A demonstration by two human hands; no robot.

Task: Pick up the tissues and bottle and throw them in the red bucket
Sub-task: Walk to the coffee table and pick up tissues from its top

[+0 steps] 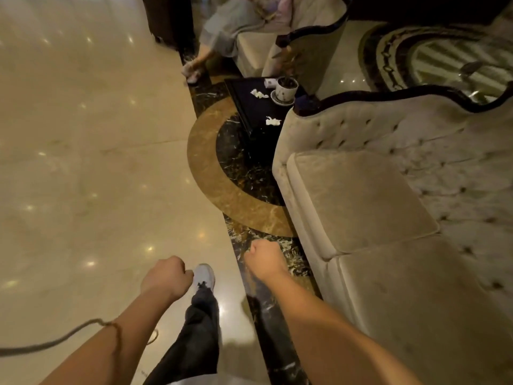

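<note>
Both grips read as closed fists holding nothing: my left hand hangs low at centre-left above the pale marble floor, and my right hand hangs just right of centre above the dark veined marble border. Neither hand touches any object. A thin cord bracelet circles the left forearm, and a grey strap crosses the lower left corner. Between the forearms I see one leg in dark trousers ending in a white shoe planted on the pale floor.

The task's things lie well ahead of the hands. Two crumpled tissues rest on a low black counter set between two beige tufted sofas: the far tissue lies just beside a white cup on a saucer, and the near tissue lies close to the counter's right side, near the arm of the near sofa. A small white box-like item sits at the counter's far edge; I cannot tell what it is. I cannot make out the bottle or the red bucket.

On the far sofa sits another person in pale clothing, one foot on the floor beside the counter. A patterned round rug fills the upper right.
</note>
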